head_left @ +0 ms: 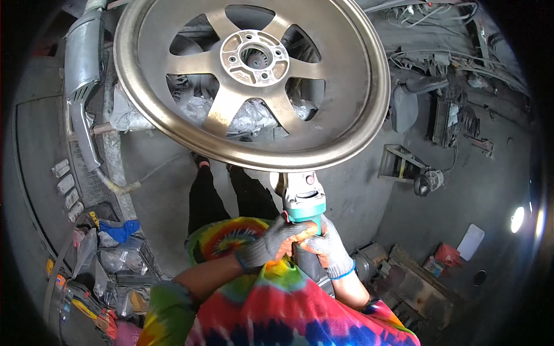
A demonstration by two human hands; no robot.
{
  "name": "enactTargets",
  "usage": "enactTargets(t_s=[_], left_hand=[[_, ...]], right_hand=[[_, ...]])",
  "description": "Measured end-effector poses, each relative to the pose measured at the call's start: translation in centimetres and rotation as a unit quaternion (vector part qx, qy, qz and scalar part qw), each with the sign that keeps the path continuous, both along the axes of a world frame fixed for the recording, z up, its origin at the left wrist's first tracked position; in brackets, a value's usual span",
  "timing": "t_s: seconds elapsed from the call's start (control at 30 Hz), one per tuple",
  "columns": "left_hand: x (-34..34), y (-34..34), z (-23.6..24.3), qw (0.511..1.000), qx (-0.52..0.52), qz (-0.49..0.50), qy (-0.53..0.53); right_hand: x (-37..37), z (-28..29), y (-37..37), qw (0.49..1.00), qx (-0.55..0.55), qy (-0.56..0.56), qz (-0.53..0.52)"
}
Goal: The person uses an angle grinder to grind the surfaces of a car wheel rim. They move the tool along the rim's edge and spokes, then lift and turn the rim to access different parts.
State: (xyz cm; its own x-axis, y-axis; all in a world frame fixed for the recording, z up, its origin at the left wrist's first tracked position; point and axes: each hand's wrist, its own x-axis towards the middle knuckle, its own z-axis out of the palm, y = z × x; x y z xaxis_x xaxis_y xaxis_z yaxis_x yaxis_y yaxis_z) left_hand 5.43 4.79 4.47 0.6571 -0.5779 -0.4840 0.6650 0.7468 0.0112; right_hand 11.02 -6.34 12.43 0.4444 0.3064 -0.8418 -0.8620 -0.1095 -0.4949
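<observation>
A bronze six-spoke wheel rim (370,86) with a silver hub fills the top middle. Just under its lower lip is a teal and silver angle grinder (303,199), its head touching or very near the rim; its disc is mostly hidden. My left hand (271,242), in a grey and orange glove, is closed on the grinder's body. My right hand (326,247), gloved the same way, also holds the grinder, just right of the left one. Part of the tool's body is hidden behind my hands and shirt.
A metal pipe tool (83,55) stands at the left. Bags and tools (124,262) crowd the lower left. A motor on a metal frame (427,181) sits at the right, near cables (438,55) and scattered metal parts (415,277). My legs show below the rim.
</observation>
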Motion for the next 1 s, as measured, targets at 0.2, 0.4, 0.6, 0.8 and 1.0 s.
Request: enactTargets(t_s=[0.2,0.4,0.6,0.8,1.0], left_hand=[[-1.1,-1.4,-1.0,0.998,0.058,0.029,-0.023],[-0.4,-0.8,-0.5,0.994,0.081,0.067,-0.012],[-0.8,-1.3,-1.2,0.988,0.064,0.124,-0.063],[-1.5,-1.3,-2.6,0.938,0.277,0.056,-0.203],[-0.3,-0.4,-0.5,0.926,0.273,0.118,-0.231]], right_hand=[[0.2,-0.8,-0.7,0.999,-0.005,0.033,0.003],[0.5,-1.6,-0.9,1.0,-0.007,0.017,0.015],[0.0,-2.5,-1.1,0.994,-0.031,-0.023,0.1],[0.0,-2.9,-1.6,0.996,-0.051,-0.013,0.076],[-0.5,-3.8,-2.1,0.987,-0.063,-0.048,0.137]])
